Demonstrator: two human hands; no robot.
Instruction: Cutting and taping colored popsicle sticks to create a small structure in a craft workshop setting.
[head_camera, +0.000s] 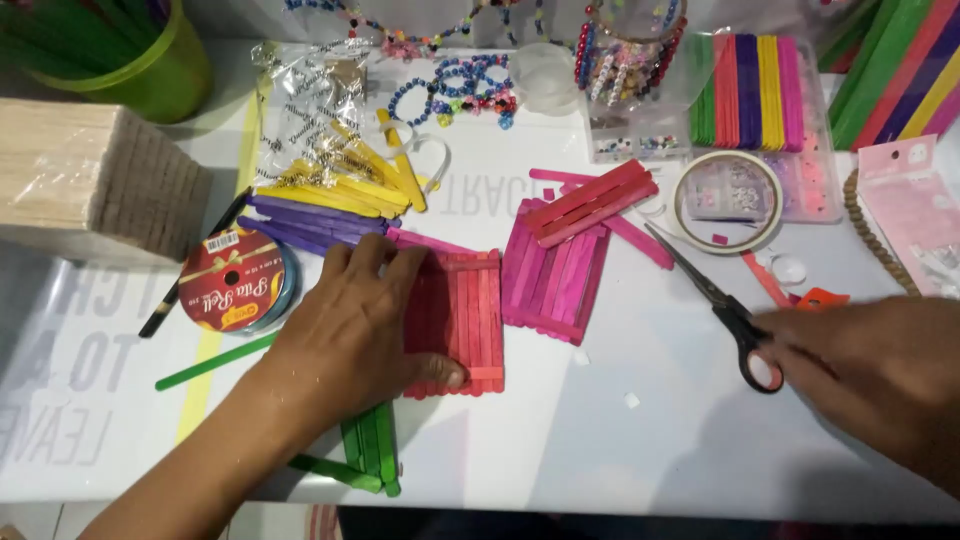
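Note:
My left hand (355, 320) lies flat on a red panel of craft sticks (465, 315) near the table's middle, fingers spread, thumb on its lower edge. To the right of it lies a pink stick panel (555, 275) with loose red sticks (590, 203) stacked on top. My right hand (870, 375) is blurred at the right edge, its fingers touching the handle of black scissors (718, 305) that lie with blades open on the table. Whether the hand grips the handle is unclear.
Yellow (345, 185) and purple sticks (300, 225), green sticks (365, 445), a ribbon spool (232, 280), a tape roll (727, 200), a wooden stick block (90, 180), bead bracelets (455, 85), a green cup (130, 55) and a box of coloured sticks (750, 90) crowd the white table (600, 440).

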